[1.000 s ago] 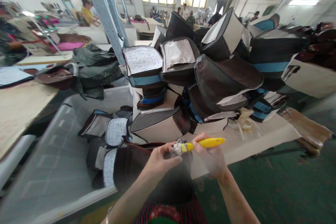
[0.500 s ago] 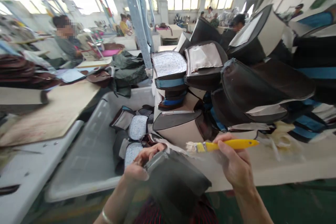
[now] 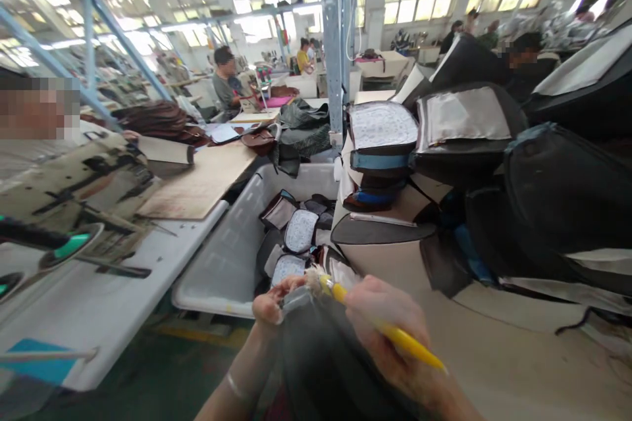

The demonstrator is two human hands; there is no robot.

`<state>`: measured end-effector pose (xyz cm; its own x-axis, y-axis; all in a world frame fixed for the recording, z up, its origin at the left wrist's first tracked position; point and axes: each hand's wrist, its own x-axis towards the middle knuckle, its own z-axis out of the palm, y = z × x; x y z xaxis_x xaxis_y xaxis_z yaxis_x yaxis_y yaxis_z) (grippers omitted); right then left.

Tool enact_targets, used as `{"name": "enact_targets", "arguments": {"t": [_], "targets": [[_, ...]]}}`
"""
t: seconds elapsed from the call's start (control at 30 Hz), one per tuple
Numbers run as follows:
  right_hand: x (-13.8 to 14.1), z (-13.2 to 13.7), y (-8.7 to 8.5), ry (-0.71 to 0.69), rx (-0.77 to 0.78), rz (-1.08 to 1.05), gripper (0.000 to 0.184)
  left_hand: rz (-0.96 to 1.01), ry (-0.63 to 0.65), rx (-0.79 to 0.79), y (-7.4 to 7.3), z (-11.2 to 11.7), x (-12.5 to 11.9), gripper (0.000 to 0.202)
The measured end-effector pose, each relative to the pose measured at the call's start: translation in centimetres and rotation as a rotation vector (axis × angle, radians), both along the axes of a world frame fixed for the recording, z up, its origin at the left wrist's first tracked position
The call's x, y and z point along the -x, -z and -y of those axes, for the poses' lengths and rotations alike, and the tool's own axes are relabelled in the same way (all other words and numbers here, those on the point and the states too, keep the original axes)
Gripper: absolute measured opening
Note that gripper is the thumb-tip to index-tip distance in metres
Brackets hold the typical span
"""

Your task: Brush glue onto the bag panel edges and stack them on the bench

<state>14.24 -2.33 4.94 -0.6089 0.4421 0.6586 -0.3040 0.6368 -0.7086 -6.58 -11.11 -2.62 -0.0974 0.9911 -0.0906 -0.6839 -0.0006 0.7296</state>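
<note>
My right hand [image 3: 388, 322] is closed around the yellow handle of a paintbrush [image 3: 412, 347]. The brush's pale bristles touch the top edge of a dark bag piece [image 3: 320, 355]. Gripping that same edge from the other side is my left hand [image 3: 276, 299], its thumb in front and its fingers partly hidden behind the material. The dark piece hangs down toward my lap, and its lower end leaves the view.
Left of centre stands a large white plastic bin [image 3: 212, 276] with several small bag pieces inside. Stacked dark bags [image 3: 464, 138] fill the right-hand table. At left, a person sits behind a sewing machine [image 3: 74, 177]. A blue metal post [image 3: 333, 46] rises ahead.
My right hand has brought the brush left and down onto the edge of the dark piece. The view has swung left, bringing the near sewing machine and a person into sight.
</note>
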Motion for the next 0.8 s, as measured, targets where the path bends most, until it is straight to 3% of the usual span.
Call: {"name": "enact_targets", "arguments": {"t": [0.07, 0.23, 0.43, 0.6, 0.7, 0.8], "targets": [[0.2, 0.3, 0.2, 0.037, -0.042, -0.047, 0.03, 0.015, -0.022, 0.026, 0.3, 0.4, 0.1, 0.036], [0.3, 0.9, 0.7, 0.082, 0.023, -0.058, 0.03, 0.1, -0.047, -0.021, 0.3, 0.8, -0.2, 0.037], [0.0, 0.8, 1.4, 0.113, 0.07, -0.056, 0.023, 0.141, 0.021, -0.083, -1.0, 0.0, -1.1, 0.036], [-0.9, 0.1, 2.6, 0.202, 0.179, 0.001, 0.014, 0.043, 0.041, -0.073, -1.9, -0.7, -1.5, 0.041], [-1.5, -0.4, 2.1, 0.254, 0.215, 0.015, 0.009, -0.024, 0.096, -0.097, -1.3, -1.1, -1.3, 0.042], [-1.9, -0.3, 0.5, 0.365, 0.216, -0.04, 0.01, -0.101, 0.119, -0.165, -0.5, -1.6, -0.9, 0.044]]}}
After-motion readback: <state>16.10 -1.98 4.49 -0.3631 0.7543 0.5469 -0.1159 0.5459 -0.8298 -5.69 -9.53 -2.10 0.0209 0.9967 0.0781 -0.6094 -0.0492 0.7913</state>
